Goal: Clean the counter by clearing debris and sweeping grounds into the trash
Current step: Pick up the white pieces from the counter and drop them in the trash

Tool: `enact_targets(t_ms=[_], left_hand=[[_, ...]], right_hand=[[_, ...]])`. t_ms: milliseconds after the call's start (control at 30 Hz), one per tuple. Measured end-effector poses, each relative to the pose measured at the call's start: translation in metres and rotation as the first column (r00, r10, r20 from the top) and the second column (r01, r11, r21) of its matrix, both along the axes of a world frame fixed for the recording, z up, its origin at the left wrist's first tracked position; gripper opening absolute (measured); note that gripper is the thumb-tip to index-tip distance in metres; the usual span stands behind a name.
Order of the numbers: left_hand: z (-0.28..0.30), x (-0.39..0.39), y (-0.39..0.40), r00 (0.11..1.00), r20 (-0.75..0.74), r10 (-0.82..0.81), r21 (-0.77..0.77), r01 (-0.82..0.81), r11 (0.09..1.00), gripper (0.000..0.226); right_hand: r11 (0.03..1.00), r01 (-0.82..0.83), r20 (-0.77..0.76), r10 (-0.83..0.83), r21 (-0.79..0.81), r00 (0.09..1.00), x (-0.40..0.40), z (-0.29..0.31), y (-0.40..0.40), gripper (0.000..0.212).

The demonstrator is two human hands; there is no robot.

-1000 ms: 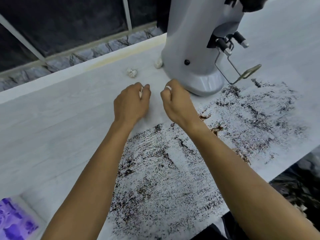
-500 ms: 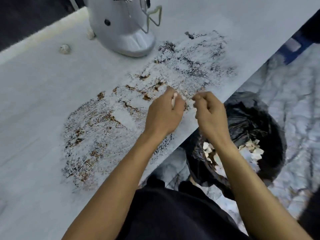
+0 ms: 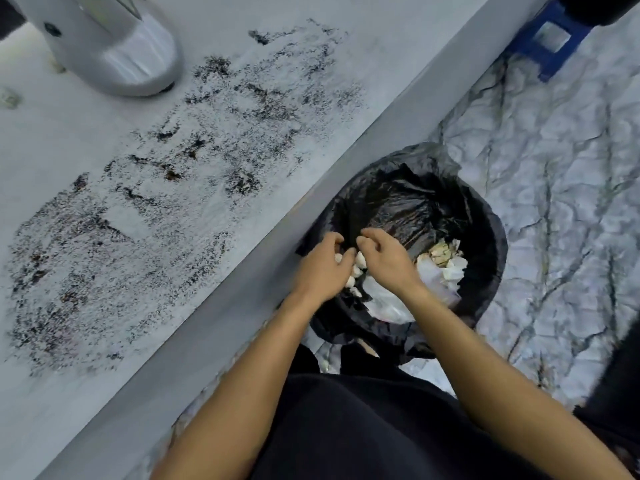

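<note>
Both my hands hover over the trash bin, which is lined with a black bag and holds crumpled white paper. My left hand and my right hand are close together with fingers loosely apart. Several small white debris bits drop between them into the bin. Dark coffee grounds lie smeared in a wide patch across the white counter. One small white wad sits on the counter at the far left edge of the view.
The grey base of a coffee grinder stands on the counter at top left, beside the grounds. The counter's front edge runs diagonally right next to the bin. A blue stool stands on the marble floor at top right.
Both hands moved from the counter by the grinder, over the grounds, past the counter edge to above the bin. The pinched white bits are now falling from my fingers.
</note>
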State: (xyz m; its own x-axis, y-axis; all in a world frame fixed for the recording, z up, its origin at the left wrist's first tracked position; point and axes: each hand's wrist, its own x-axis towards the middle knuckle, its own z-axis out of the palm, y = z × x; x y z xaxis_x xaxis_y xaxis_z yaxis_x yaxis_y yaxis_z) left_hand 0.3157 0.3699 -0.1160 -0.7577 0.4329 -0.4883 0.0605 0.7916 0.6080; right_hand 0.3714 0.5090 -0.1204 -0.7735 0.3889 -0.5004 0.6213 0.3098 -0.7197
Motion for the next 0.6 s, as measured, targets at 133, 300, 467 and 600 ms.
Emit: enact_targets(t_ms=[133, 300, 467, 600], left_hand=[[0.003, 0.003, -0.008, 0.998, -0.054, -0.018, -0.148, 0.010, 0.989, 0.052], [0.056, 0.002, -0.033, 0.974, -0.194, 0.116, 0.058, -0.106, 0.993, 0.039], [0.127, -0.023, -0.074, 0.880, -0.369, 0.299, 0.215, -0.232, 0.949, 0.033], [0.158, -0.066, -0.135, 0.758, -0.484, 0.436, 0.254, -0.356, 0.900, 0.037]], right_hand=[[0.982, -0.159, 0.089, 0.151, 0.099, 0.985, 0.001, 0.000, 0.018, 0.053], [0.951, -0.219, -0.069, 0.239, 0.217, 0.969, -0.010, 0.037, 0.026, 0.044], [0.921, -0.323, -0.359, 0.383, 0.217, 0.851, -0.053, 0.098, -0.031, 0.035], [0.862, -0.428, -0.445, 0.507, 0.272, 0.739, -0.105, 0.136, -0.094, 0.035]])
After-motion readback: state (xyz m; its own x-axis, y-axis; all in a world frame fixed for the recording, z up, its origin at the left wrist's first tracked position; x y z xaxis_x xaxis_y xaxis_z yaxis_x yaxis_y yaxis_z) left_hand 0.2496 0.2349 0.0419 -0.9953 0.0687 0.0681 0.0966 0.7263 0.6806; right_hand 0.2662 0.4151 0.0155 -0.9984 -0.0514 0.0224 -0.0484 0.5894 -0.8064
